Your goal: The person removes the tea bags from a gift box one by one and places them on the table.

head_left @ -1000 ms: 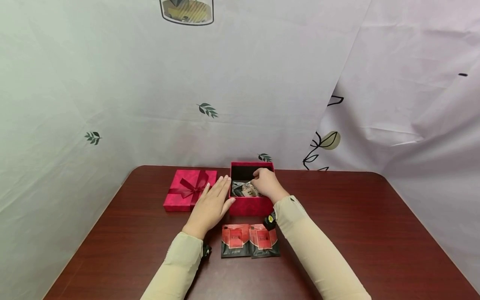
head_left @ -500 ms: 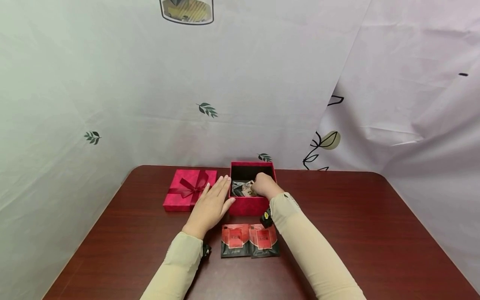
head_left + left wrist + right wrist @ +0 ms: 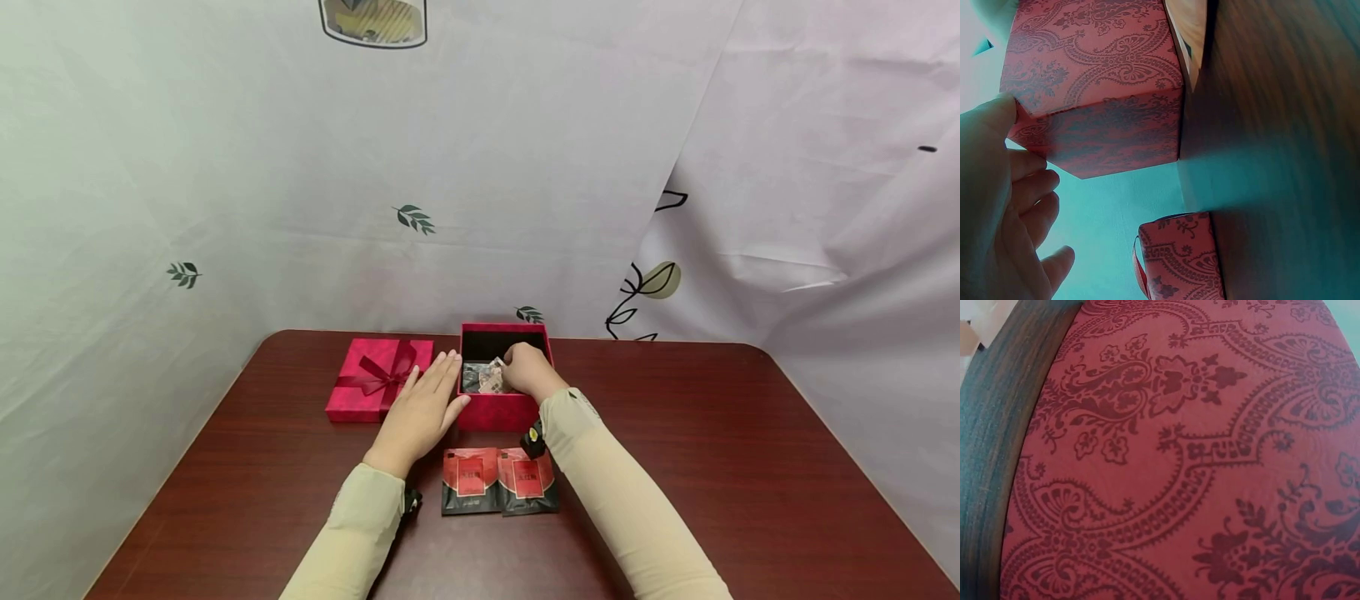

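My left hand (image 3: pixel 420 412) lies with straight fingers along the left side of a red patterned gift box (image 3: pixel 498 414); in the left wrist view its thumb touches the box's top corner. The box is lidless and dark inside. My right hand (image 3: pixel 531 372) reaches over its front wall, fingers curled down inside. A beige patterned packet (image 3: pixel 492 379) sits tilted at those fingers, which pinch its right edge; the fingertips are hidden behind the hand. Beside it lies a dark, shiny packet (image 3: pixel 471 377). The right wrist view shows only the box's front wall (image 3: pixel 1179 456) and some table.
The red lid (image 3: pixel 360 392) with a dark red ribbon bow lies left of the box. Two red-and-black sachets (image 3: pixel 470 483) lie side by side in front of it, near the right sleeve (image 3: pixel 630 492). A printed cloth (image 3: pixel 300 167) hangs behind the brown table (image 3: pixel 712 450).
My right hand has lowered from the box's rim area into the box. The beige packet has shifted slightly left and stands more tilted. My left hand stays in place.
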`<state>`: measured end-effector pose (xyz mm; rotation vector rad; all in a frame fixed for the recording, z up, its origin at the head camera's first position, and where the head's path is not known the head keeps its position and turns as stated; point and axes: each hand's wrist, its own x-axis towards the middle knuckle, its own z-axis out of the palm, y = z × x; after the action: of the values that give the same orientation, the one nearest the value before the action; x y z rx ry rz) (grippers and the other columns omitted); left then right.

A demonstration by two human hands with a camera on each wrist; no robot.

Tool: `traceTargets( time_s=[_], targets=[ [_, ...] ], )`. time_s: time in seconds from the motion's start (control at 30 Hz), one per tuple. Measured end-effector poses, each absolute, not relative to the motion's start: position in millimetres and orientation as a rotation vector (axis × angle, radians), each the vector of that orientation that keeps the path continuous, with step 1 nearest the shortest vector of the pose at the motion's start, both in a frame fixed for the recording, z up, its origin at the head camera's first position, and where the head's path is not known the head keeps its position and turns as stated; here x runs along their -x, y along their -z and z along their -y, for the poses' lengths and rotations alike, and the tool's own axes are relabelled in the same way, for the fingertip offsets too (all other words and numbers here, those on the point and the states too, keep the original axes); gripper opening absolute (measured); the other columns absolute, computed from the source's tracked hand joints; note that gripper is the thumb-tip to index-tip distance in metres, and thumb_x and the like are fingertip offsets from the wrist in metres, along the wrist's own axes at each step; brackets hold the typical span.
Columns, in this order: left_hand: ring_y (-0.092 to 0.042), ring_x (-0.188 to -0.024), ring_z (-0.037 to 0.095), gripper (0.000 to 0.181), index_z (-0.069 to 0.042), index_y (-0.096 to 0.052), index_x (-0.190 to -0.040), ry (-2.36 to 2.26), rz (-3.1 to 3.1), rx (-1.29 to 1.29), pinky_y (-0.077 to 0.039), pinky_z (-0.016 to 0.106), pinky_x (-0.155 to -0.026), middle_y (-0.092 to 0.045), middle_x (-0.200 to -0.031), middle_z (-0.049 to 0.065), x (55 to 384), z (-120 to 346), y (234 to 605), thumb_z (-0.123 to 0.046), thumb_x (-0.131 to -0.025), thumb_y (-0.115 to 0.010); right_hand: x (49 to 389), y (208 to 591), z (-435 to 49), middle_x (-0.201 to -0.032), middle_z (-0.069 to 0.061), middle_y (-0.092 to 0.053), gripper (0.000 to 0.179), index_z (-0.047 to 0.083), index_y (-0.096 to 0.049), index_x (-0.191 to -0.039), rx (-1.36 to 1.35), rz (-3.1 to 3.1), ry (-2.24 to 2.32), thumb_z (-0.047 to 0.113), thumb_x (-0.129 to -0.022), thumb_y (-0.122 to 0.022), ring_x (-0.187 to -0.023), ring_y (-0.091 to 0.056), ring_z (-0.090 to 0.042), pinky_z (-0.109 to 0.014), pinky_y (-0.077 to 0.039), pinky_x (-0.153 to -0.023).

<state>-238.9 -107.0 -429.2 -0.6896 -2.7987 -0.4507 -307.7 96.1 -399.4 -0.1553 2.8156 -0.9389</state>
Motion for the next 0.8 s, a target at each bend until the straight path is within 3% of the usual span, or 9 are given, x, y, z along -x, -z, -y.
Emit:
traceTargets(
  time_s=[0.07,0.17,0.37,0.8],
  targets=[
    [-0.025,-0.153,0.027,0.067,-0.006,-0.032,-0.159,0.452,2.801,0.689,-0.02,0.055,-0.122,-0.031,-0.164,0.01,239.0,107.1,429.2,-0.043,-0.106,-0.05,306.4,399.4,-95.8,-0.099,-0.017,-0.073,0.028,-0.007,-0.067,-0.119,0.145,-2.816,0.976,-0.001,-0.093,-0.058,-0.087,-0.071,-0.026,-0.041,-0.058,-0.084],
    [-0.024,-0.153,0.026,0.066,-0.007,-0.032,-0.159,0.449,2.802,0.687,-0.019,0.054,-0.123,-0.03,-0.164,0.01,239.3,107.3,429.5,-0.043,-0.106,-0.049,305.6,399.1,-95.3,-0.098,-0.016,-0.072,0.031,-0.006,-0.067,-0.12,0.141,-2.838,1.03,-0.004,-0.091,-0.057,-0.084,-0.071,-0.025,-0.04,-0.059,-0.08],
    [-0.023,-0.153,0.024,0.066,-0.006,-0.032,-0.159,0.446,2.799,0.685,-0.019,0.053,-0.123,-0.031,-0.164,0.01,239.9,107.8,430.5,-0.043,-0.106,-0.049,303.9,396.5,-94.9,-0.088,-0.009,-0.067,0.022,0.001,-0.072,-0.108,0.162,-2.891,1.126,-0.003,-0.093,-0.057,-0.078,-0.062,-0.021,-0.036,-0.054,-0.073],
    [-0.023,-0.153,0.024,0.066,-0.006,-0.032,-0.159,0.443,2.793,0.692,-0.02,0.054,-0.122,-0.031,-0.164,0.01,240.3,107.5,432.0,-0.043,-0.107,-0.048,301.0,395.9,-97.0,-0.083,-0.007,-0.069,0.009,0.005,-0.074,-0.095,0.187,-2.89,1.224,0.004,-0.093,-0.065,-0.074,-0.063,-0.019,-0.035,-0.054,-0.068]
  ],
)
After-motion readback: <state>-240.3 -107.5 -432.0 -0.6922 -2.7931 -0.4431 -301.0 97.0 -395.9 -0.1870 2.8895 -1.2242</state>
